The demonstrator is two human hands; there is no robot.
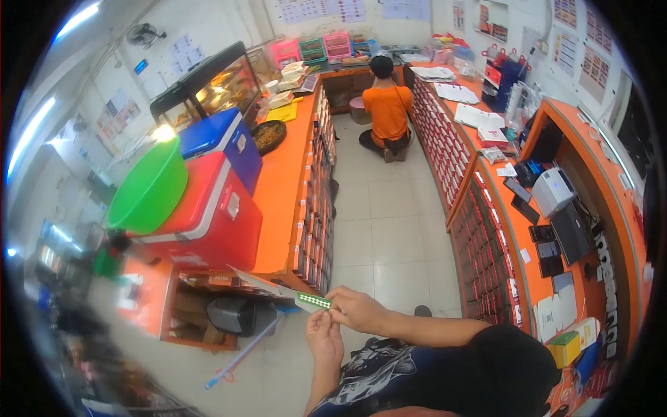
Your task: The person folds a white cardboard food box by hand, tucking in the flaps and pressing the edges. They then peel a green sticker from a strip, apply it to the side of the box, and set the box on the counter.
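Note:
My right hand (pixel 358 311) has its fingers closed on the right end of a narrow green strip with a white pattern (pixel 313 300). Just below, my left hand (pixel 324 337) is pinched upward with its fingertips at the same end of the strip. A pale flat sheet (pixel 267 283) stretches left from the strip toward the counter corner. Under it, a blue-and-white pole (pixel 243 353) slants down to the floor.
Ahead, a person in an orange shirt (pixel 387 108) kneels in the tiled aisle (pixel 375 208). On the left counter (pixel 283 201) stand a red cooler (pixel 208 222), a green basin (pixel 149 191) and a blue cooler (pixel 226 146). The right counter (pixel 497 219) holds phones and a printer (pixel 554 191).

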